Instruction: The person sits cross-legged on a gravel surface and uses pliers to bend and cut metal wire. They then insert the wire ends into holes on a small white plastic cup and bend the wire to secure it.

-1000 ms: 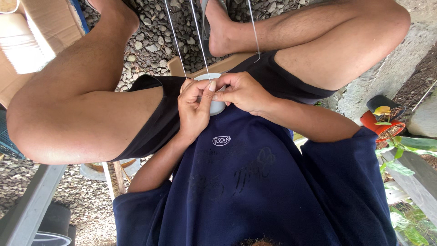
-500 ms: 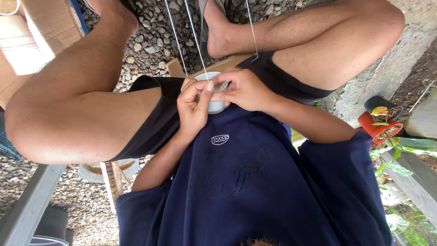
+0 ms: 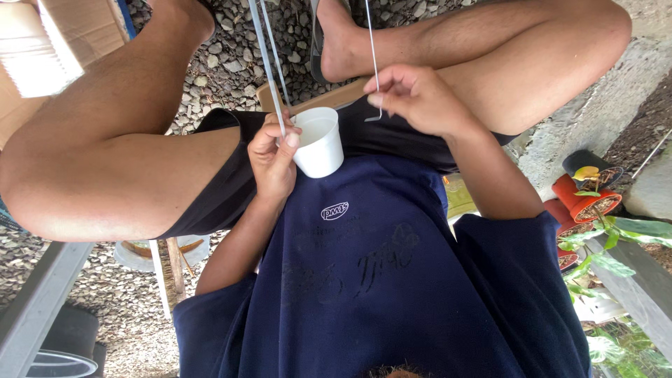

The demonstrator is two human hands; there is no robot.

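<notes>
- The hands are now apart: half a second ago both were closed together over the white cup, and the right hand (image 3: 420,98) is now lifted away toward the bent knee while the cup is showing in full.
- Nearest the camera, a dark blue shirt (image 3: 378,280) is filling the lower frame, with black shorts (image 3: 217,189) just beyond it.
- The left hand (image 3: 273,157) is curling around the side of the white cup (image 3: 318,143), thumb pressing at the rim, and is also pinching a thin grey wire (image 3: 266,66) against it; the cup is sitting upright against the lap, touching the shirt.
- The right hand is nearly closed, thumb and forefinger gripping a second wire (image 3: 371,49) whose hooked end (image 3: 373,117) is hanging just below the fingers, beside the cup but not touching it.
- The wires are running up out of the frame; whether a third strand is separate or doubled is hard to tell.
- Farther off, a bare foot (image 3: 336,42) is resting on grey gravel (image 3: 231,63).
- At the right, red plant pots (image 3: 584,203) are standing near green leaves (image 3: 630,234) by a concrete wall (image 3: 595,105).
</notes>
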